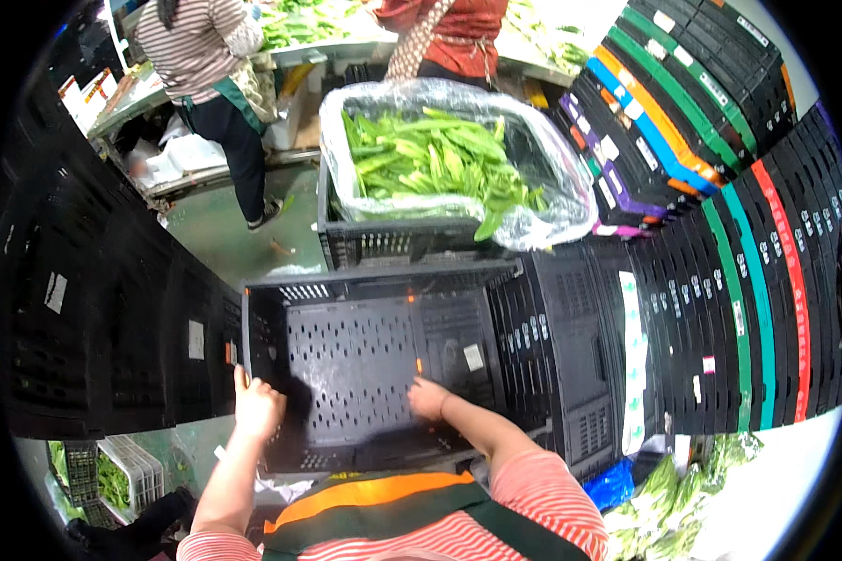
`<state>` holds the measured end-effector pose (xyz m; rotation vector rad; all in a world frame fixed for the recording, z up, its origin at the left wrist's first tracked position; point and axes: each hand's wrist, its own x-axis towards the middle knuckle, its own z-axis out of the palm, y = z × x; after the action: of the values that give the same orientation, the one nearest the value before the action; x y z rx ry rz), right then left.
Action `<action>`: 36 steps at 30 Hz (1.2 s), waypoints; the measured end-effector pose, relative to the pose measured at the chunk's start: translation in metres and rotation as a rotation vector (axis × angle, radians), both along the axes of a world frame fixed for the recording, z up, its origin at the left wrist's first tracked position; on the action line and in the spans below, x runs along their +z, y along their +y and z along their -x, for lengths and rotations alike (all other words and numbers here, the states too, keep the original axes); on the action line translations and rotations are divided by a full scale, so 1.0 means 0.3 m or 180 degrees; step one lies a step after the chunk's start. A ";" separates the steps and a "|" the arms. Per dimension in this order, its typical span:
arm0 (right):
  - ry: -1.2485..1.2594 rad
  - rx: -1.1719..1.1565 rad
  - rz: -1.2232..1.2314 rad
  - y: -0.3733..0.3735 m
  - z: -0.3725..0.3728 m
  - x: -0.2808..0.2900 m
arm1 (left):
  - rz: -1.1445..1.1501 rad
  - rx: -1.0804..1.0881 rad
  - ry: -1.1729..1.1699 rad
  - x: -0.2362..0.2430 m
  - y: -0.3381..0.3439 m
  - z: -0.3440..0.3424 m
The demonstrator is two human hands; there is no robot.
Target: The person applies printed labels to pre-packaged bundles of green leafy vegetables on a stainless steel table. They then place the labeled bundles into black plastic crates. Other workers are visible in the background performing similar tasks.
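Crate edge [247,327] by left hand [260,409], roomy inside

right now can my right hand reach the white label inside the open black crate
Likely yes: your right hand is over the black crate, with nothing visible between it and the white label.

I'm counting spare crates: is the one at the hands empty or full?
Empty: the crate shows its bare slotted floor beneath the right hand.
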<state>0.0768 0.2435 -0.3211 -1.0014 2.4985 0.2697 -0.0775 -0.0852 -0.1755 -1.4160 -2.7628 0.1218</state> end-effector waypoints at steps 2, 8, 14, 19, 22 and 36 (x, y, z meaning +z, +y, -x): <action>0.0054 -0.0060 -0.0116 -0.031 0.010 -0.030 | -0.0516 0.0166 -0.0214 0.008 -0.039 0.004; -0.0323 -0.0915 -0.0086 0.045 -0.013 0.199 | -0.0898 0.0266 -0.0249 -0.039 -0.027 0.004; 0.0482 -0.2294 -0.1075 0.400 -0.151 0.481 | -0.0954 0.0379 -0.0363 -0.036 -0.012 -0.004; 0.1525 -0.1909 0.1030 0.158 -0.071 0.532 | -0.0720 0.0427 -0.0311 0.024 0.060 -0.072; 0.1758 -0.1261 0.1484 0.000 -0.044 0.520 | -0.0502 -0.0099 -0.0514 0.146 0.193 -0.130; 0.2407 -0.3282 0.0467 0.299 -0.295 0.493 | -0.0167 -0.0195 -0.0406 -0.039 -0.065 -0.050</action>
<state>0.1653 0.3331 -0.1732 0.5590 3.3382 0.1352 -0.0624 -0.1047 -0.1873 -1.5454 -2.7950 -0.0440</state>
